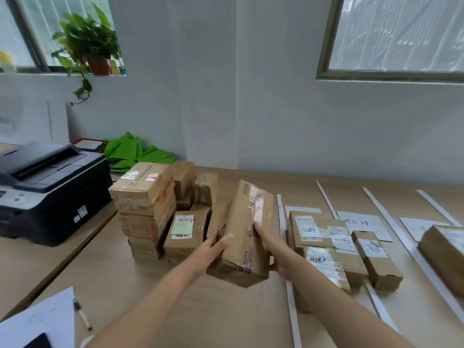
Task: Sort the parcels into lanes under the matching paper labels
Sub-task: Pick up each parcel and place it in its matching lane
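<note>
Both my hands hold a long taped cardboard parcel (242, 234) above the table's middle. My left hand (214, 247) grips its left side, thumb on top. My right hand (271, 249) grips its right side, with a finger along the tape. A pile of unsorted parcels (148, 204) stands to the left. On the right, white strips (282, 217) divide the table into lanes. One paper label (361, 223) with handwriting lies in the second lane. Several parcels (324, 237) sit in the first lane, one narrow box (376, 259) in the second, and another parcel (444, 252) farther right.
A black printer (47, 187) sits at the left, with green bags (133, 151) behind the pile. Papers and a pen (82, 315) lie at the front left. A potted plant (88, 43) stands on the windowsill.
</note>
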Tool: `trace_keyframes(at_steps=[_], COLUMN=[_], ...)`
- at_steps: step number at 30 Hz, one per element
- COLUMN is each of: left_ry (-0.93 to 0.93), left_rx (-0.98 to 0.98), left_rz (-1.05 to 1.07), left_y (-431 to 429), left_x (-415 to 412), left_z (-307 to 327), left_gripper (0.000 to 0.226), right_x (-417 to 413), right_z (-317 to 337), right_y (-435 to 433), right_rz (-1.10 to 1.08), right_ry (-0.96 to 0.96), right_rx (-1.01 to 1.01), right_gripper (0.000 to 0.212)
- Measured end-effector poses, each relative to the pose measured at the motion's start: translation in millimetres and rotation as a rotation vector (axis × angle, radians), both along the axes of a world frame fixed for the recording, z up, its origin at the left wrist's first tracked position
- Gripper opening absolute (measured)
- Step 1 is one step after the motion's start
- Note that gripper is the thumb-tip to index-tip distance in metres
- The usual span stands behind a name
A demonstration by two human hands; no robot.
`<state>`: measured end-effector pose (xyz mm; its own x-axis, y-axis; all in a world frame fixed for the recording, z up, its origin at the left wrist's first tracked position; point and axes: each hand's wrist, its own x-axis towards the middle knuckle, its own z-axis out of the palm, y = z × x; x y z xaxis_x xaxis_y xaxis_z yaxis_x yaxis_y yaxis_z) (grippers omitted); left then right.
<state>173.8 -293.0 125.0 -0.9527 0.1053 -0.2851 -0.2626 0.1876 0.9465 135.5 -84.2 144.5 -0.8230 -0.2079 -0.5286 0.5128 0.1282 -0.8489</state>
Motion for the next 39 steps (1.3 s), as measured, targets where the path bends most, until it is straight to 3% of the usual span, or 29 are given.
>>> trace_keyframes(at_steps=[5,11,17,23,25,33,36,39], left_ry=[-0.002,0.094,0.243,0.24,0.244,0.202,0.217,0.209], left_rx=[-0.133,-0.189,-0.09,-0.07,-0.079,0.102,0.048,-0.042], left_rz=[-0.091,0.105,0.131,0.138,0.127,0.254,0.293,0.285], left_y=[-1.3,-6.1,-1.7,6.4,11.7,19.0,16.1,21.1], left_x=[36.1,41.3,37.7,29.5,26.3,15.1,10.8,10.8], left_z=[-3.7,-15.5,-12.4,-16.4,-19.0,-22.8,-19.4,-13.5], left_gripper=[0.104,0.073,0.081,0.049,0.048,0.052,0.056,0.039], right_x=[8.1,11.0,0.3,-13.8,-15.8,-16.8,-13.8,-8.8], right_z=[-5.0,-7.9,-12.3,-5.4,-2.1,4.8,-0.4,-9.0], right_y=[13.0,15.1,33.2,46.0,49.3,61.7,59.3,54.7], right_rz=[-0.063,0.07,0.202,0.203,0.172,0.159,0.141,0.069], right_ry=[0.02,0.177,0.219,0.267,0.298,0.293,0.29,0.285], right_rx=[-0.105,-0.172,-0.34,-0.207,-0.187,-0.166,-0.152,-0.138], right_gripper=[0.063,0.045,0.046,0.055,0.06,0.033,0.028,0.026])
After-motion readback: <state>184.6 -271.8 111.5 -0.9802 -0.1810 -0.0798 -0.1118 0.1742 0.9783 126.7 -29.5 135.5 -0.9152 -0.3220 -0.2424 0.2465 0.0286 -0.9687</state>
